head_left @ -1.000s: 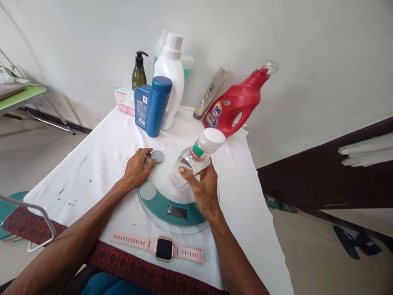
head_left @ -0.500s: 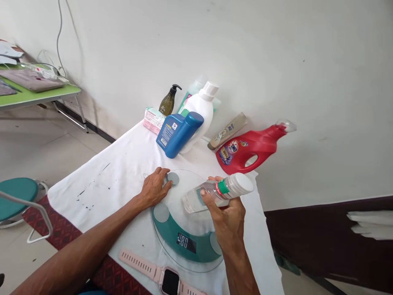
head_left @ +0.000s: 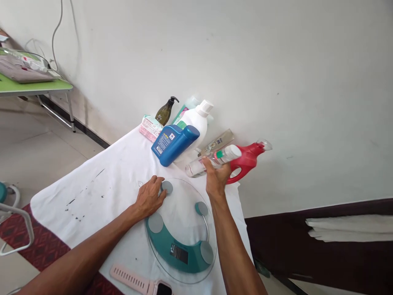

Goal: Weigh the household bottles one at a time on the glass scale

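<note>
My right hand is wrapped round a clear plastic bottle with a white cap and a green-and-red label band. The bottle is tilted above the cloth, its cap end to the right, in front of a red detergent bottle. Below it lies a round glass scale with a teal band and a small dark display. My left hand lies on the scale's far left edge beside a grey foot pad, thumb and fingers apart, holding nothing.
Behind the scale stand a blue bottle, a white bottle, a dark pump bottle and a pink-and-white pack. A beige tube leans near the wall. A pink-strapped watch lies at the front of the white cloth.
My right hand has carried the clear bottle away from over the scale, towards the red bottle. The scale's display digits have faded. My left hand stays at the scale's edge; the view has shifted.
</note>
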Demonstrator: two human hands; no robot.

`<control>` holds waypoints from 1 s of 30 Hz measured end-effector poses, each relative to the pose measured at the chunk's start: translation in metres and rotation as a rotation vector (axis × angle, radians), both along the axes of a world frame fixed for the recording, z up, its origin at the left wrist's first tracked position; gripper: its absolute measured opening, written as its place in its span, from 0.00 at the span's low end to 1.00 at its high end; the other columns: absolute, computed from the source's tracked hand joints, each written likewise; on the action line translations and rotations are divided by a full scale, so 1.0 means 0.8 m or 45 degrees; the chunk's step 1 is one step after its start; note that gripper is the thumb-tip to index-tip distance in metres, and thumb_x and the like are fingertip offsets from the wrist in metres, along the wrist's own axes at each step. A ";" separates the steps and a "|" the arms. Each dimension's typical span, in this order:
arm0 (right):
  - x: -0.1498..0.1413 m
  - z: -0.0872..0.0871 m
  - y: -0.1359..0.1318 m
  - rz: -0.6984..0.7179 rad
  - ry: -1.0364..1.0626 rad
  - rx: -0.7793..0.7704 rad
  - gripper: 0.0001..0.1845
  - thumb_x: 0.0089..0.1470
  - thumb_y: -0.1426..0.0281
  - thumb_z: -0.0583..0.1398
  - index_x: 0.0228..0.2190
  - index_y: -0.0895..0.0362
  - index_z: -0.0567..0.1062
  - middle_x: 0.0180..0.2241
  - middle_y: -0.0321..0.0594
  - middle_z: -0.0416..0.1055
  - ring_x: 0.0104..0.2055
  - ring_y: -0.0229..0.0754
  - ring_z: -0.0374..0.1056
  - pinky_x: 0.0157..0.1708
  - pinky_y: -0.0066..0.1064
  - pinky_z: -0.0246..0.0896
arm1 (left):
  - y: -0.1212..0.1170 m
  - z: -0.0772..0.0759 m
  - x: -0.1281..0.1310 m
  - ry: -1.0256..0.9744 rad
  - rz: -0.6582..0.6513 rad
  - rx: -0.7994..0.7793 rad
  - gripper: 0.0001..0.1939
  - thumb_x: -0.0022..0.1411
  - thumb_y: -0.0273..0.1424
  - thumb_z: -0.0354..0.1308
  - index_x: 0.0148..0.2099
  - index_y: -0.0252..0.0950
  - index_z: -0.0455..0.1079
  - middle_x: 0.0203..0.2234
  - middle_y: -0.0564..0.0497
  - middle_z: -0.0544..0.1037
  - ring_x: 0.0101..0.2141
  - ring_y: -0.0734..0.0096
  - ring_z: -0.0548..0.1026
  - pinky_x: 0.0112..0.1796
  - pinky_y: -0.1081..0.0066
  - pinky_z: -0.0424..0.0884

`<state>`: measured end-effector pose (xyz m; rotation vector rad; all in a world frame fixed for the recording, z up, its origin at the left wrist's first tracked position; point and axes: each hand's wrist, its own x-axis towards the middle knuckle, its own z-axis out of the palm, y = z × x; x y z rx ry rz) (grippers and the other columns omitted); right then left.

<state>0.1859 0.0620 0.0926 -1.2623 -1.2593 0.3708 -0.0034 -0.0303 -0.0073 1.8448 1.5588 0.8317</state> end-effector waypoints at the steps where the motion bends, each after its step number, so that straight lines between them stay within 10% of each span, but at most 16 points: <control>1: -0.004 -0.007 0.019 -0.005 -0.008 -0.016 0.28 0.43 0.56 0.71 0.43 0.58 0.76 0.42 0.43 0.78 0.42 0.48 0.74 0.50 0.45 0.69 | 0.000 -0.001 0.000 -0.010 -0.002 0.001 0.17 0.71 0.32 0.52 0.60 0.39 0.66 0.49 0.45 0.76 0.42 0.60 0.79 0.43 0.59 0.73; 12: 0.006 -0.061 0.080 -0.152 0.026 -0.078 0.25 0.41 0.56 0.68 0.39 0.56 0.74 0.37 0.41 0.78 0.39 0.47 0.73 0.48 0.44 0.68 | 0.003 0.002 0.003 -0.014 0.018 -0.056 0.19 0.71 0.33 0.51 0.62 0.40 0.65 0.50 0.45 0.76 0.42 0.59 0.80 0.43 0.59 0.73; 24: 0.024 -0.059 0.134 -0.004 0.016 -0.092 0.34 0.47 0.51 0.67 0.50 0.59 0.72 0.49 0.51 0.76 0.49 0.50 0.72 0.54 0.46 0.66 | 0.006 0.004 0.001 -0.043 0.032 -0.038 0.20 0.70 0.41 0.49 0.60 0.42 0.68 0.48 0.46 0.78 0.38 0.60 0.80 0.40 0.58 0.74; 30: 0.045 -0.055 0.108 0.122 -0.074 -0.118 0.32 0.57 0.48 0.62 0.54 0.55 0.71 0.55 0.51 0.73 0.56 0.52 0.71 0.56 0.47 0.67 | 0.010 0.005 0.000 -0.003 0.050 -0.024 0.23 0.71 0.47 0.47 0.59 0.43 0.70 0.45 0.48 0.78 0.37 0.59 0.80 0.38 0.58 0.74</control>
